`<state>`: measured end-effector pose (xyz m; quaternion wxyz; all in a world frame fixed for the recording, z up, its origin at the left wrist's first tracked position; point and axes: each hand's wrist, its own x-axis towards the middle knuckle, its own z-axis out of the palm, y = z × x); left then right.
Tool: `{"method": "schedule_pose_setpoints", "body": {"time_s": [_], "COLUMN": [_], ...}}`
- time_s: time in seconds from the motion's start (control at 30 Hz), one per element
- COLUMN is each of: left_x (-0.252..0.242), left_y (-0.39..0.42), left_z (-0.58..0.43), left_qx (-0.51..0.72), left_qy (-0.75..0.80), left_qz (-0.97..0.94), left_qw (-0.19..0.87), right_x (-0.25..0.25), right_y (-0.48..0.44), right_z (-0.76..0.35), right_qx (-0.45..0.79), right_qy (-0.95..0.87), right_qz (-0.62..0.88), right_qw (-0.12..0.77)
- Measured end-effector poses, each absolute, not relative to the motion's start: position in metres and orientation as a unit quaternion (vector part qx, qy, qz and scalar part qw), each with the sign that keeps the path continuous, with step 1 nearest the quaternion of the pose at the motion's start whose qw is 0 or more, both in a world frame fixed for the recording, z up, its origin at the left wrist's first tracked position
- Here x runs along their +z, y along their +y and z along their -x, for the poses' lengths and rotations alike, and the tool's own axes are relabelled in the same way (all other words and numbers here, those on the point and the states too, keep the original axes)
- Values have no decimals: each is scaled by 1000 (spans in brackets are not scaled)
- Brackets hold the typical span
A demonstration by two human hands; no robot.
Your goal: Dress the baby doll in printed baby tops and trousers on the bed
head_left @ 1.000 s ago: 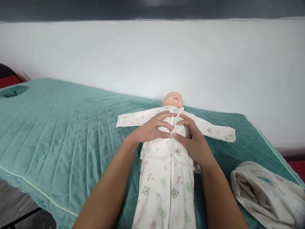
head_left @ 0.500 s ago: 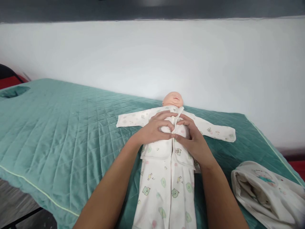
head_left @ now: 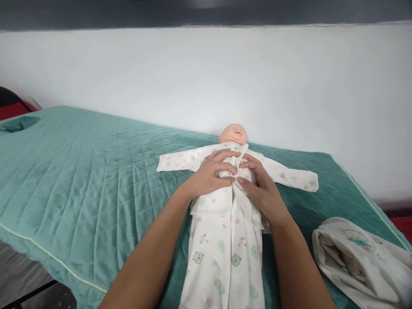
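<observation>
A baby doll (head_left: 233, 133) lies on its back, its head toward the wall and its arms stretched out sideways. It wears a white printed baby jacket (head_left: 210, 202) over white printed pants (head_left: 222, 262) with green bear faces. My left hand (head_left: 209, 174) rests on the chest, fingers curled and pinching the jacket's front edge. From the other side, my right hand (head_left: 262, 189) pinches the opposite front edge, its thumb and fingers close to my left fingertips. Exactly what lies between the fingertips is partly hidden.
A green quilted cover (head_left: 96, 171) spreads beneath the doll. At the lower right lies a folded white cloth item (head_left: 370, 262) with a small picture on it. A white wall (head_left: 206, 77) stands behind, and a hole (head_left: 19, 123) shows in the cover at far left.
My right thumb has shifted slightly upward. The jacket's right front flap, which hung down over the waist, is now drawn up and aside, showing more of the pants.
</observation>
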<state>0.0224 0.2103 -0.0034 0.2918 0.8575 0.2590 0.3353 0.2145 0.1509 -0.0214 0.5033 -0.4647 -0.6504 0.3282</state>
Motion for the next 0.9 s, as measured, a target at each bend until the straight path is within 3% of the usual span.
{"method": "schedule_pose_setpoints", "body": {"time_s": [0.4, 0.6, 0.77, 0.9], "left_x": [1, 2, 1, -6], "left_y": [209, 215, 216, 217], "left_z": [-21, -7, -5, -9], "left_qx": [306, 309, 336, 430], "left_qy": [279, 231, 227, 243], "left_qz": [-851, -826, -799, -691], "left_qw": [322, 411, 443, 528], "right_x": [-21, -21, -15, -10], "right_y": [153, 154, 151, 151], "right_z": [-204, -204, -204, -208], "right_qx": [274, 284, 397, 350], "right_qy": [-619, -606, -447, -298], "right_qz": [509, 498, 484, 547], "right_qw": [531, 551, 639, 700]}}
